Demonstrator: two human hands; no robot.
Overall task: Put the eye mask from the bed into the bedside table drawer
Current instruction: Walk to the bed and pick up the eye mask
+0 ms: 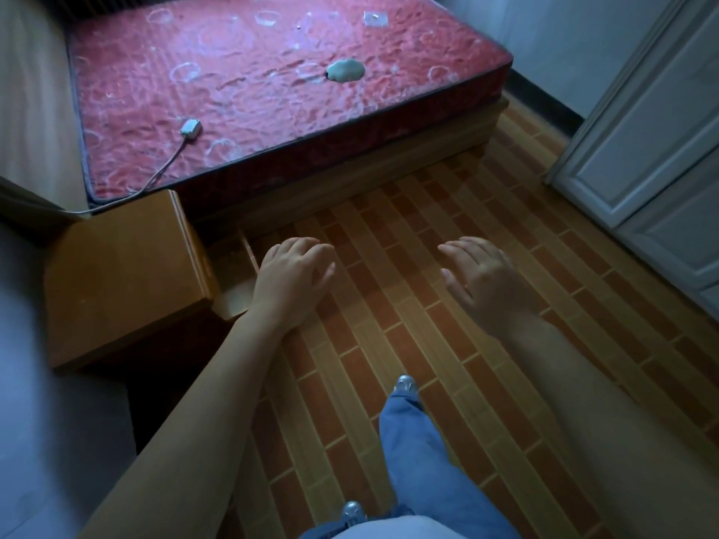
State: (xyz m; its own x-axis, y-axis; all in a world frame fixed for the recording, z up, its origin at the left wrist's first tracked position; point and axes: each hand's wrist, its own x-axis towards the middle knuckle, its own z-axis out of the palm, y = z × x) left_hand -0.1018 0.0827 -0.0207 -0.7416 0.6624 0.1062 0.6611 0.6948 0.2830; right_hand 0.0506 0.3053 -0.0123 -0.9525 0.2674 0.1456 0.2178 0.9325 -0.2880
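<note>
A pale green eye mask (pixel 345 70) lies on the red mattress (pixel 233 83), towards its right side. The wooden bedside table (pixel 124 274) stands at the left, against the bed's near corner. Its drawer (pixel 233 270) is pulled out to the right, and the inside looks bare. My left hand (pixel 293 280) hovers palm down just over the drawer's outer edge, fingers apart and holding nothing. My right hand (pixel 486 280) is held out over the floor further right, also spread and holding nothing. Both hands are well short of the eye mask.
A small white controller (pixel 190 128) with a cable lies on the mattress near its left front corner. A white panelled door (pixel 653 122) stands at the right. Striped brick-pattern flooring (pixel 428 344) runs between bed and door. My legs in blue jeans are below.
</note>
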